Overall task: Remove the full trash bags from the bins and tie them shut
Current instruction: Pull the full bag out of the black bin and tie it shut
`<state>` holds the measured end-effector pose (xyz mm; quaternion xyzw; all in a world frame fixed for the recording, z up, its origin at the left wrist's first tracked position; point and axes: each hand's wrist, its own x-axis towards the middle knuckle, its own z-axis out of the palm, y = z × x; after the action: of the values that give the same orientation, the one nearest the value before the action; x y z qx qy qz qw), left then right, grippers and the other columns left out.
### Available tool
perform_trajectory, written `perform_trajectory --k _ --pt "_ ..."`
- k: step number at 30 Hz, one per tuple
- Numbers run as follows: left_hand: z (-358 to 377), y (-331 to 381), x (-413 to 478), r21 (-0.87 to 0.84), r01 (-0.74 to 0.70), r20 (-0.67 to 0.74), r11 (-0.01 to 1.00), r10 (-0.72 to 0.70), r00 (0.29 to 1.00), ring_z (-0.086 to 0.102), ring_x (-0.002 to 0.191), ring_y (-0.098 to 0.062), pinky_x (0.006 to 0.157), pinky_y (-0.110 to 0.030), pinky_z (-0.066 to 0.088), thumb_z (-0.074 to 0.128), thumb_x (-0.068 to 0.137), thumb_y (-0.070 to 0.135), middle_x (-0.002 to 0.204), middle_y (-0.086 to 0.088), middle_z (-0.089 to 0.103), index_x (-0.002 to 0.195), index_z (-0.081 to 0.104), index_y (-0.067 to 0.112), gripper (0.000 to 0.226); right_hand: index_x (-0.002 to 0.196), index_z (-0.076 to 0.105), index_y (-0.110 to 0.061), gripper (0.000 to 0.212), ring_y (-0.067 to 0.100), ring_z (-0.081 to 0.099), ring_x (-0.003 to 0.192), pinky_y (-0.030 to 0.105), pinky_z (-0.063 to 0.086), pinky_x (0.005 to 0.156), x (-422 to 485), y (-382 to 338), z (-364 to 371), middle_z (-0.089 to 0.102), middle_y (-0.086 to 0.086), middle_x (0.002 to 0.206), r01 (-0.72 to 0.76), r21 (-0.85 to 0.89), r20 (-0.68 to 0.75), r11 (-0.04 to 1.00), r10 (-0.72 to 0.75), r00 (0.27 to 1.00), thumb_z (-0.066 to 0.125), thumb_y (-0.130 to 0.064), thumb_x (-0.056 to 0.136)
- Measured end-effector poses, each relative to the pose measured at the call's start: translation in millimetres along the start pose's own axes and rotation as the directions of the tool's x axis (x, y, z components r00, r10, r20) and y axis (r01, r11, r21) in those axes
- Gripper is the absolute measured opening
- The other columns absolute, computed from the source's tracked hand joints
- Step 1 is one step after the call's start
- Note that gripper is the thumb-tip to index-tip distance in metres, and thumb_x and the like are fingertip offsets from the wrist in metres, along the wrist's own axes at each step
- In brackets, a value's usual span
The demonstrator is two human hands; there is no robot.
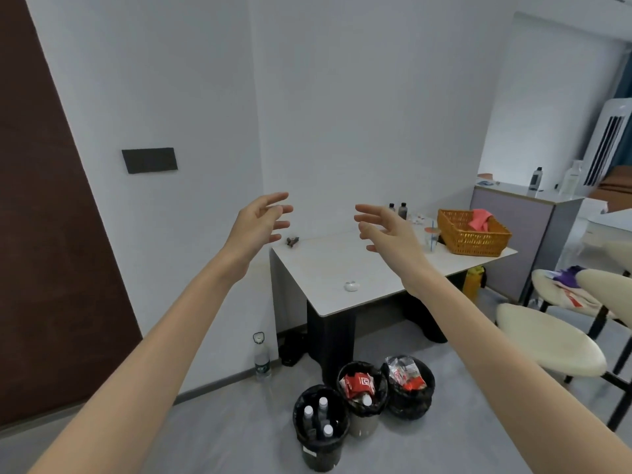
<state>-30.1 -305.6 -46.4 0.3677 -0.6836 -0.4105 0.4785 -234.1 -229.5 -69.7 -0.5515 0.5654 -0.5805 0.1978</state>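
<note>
Three small bins lined with black trash bags stand on the grey floor by the table leg. The nearest bin (319, 453) holds several plastic bottles. The middle bin (362, 424) holds red and white wrappers and a bottle. The right bin (410, 403) is packed with shiny wrappers. Both my arms are stretched out high above them. My left hand (258, 222) and my right hand (384, 230) face each other in the air with fingers spread, holding nothing.
A white table (325, 265) stands behind the bins, with an orange basket (472, 239), a plastic cup, small dark bottles and a small white object on it. A water bottle (261, 359) stands by the wall. Cream chairs (547, 340) are at the right, a brown door at the left.
</note>
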Motion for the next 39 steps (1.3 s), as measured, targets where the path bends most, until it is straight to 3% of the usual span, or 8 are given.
perform_trajectory --k 9,18,24,30,36,39 --pt "33.9 -82.7 106.5 0.015 0.044 0.017 0.999 -0.044 0.999 0.063 0.101 -0.010 0.091 -0.031 0.051 0.041 0.098 0.021 0.116 0.008 0.063 0.127 0.053 0.028 0.032 0.117 0.057 -0.040 0.031 0.012 0.063 0.100 0.038 0.051 0.094 101.9 98.1 15.3 0.063 -0.017 0.116 -0.045 -0.034 0.061 0.998 0.047 0.997 0.053 -0.022 0.092" --pt "104.3 -174.1 187.3 0.014 0.195 0.069 0.981 -0.195 0.978 0.062 0.103 -0.011 0.094 -0.033 0.050 0.040 0.099 0.021 0.119 0.006 0.062 0.128 0.053 0.026 0.032 0.118 0.059 -0.034 0.030 0.011 0.062 0.094 0.029 0.053 0.084 190.6 202.2 2.3 0.065 -0.015 0.113 -0.172 -0.043 0.153 0.984 0.177 0.972 0.052 -0.017 0.093" --pt "142.3 -235.8 232.9 0.029 0.273 0.102 0.962 -0.274 0.956 0.062 0.102 -0.010 0.094 -0.033 0.050 0.039 0.099 0.021 0.119 0.006 0.062 0.128 0.052 0.027 0.032 0.118 0.059 -0.032 0.027 0.006 0.062 0.093 0.030 0.049 0.090 228.5 274.5 -3.0 0.065 -0.010 0.115 -0.274 -0.084 0.138 0.958 0.284 0.949 0.052 -0.020 0.095" --pt "183.5 -299.0 276.6 0.014 0.360 0.143 0.933 -0.358 0.923 0.062 0.103 -0.012 0.092 -0.030 0.049 0.040 0.099 0.021 0.118 0.006 0.063 0.127 0.053 0.026 0.031 0.117 0.058 -0.033 0.025 0.012 0.061 0.101 0.038 0.048 0.096 261.9 349.0 3.6 0.064 -0.010 0.116 -0.390 -0.127 0.154 0.912 0.407 0.901 0.052 -0.022 0.095" --pt "217.3 -353.6 305.3 0.035 0.438 0.247 0.898 -0.432 0.867 0.062 0.103 -0.010 0.092 -0.027 0.048 0.041 0.099 0.023 0.116 0.009 0.063 0.126 0.053 0.027 0.030 0.115 0.061 -0.033 0.025 0.010 0.062 0.103 0.032 0.049 0.096 279.6 405.9 7.8 0.066 -0.015 0.112 -0.517 -0.153 0.185 0.842 0.538 0.822 0.052 -0.022 0.095" --pt "230.4 -375.3 308.4 0.056 0.491 0.270 0.869 -0.487 0.831 0.062 0.103 -0.010 0.094 -0.029 0.047 0.039 0.099 0.023 0.117 0.008 0.063 0.126 0.054 0.026 0.030 0.117 0.061 -0.028 0.025 0.011 0.062 0.102 0.023 0.049 0.089 281.5 425.7 6.9 0.067 -0.012 0.110 -0.560 -0.159 0.217 0.813 0.582 0.783 0.051 -0.018 0.096"
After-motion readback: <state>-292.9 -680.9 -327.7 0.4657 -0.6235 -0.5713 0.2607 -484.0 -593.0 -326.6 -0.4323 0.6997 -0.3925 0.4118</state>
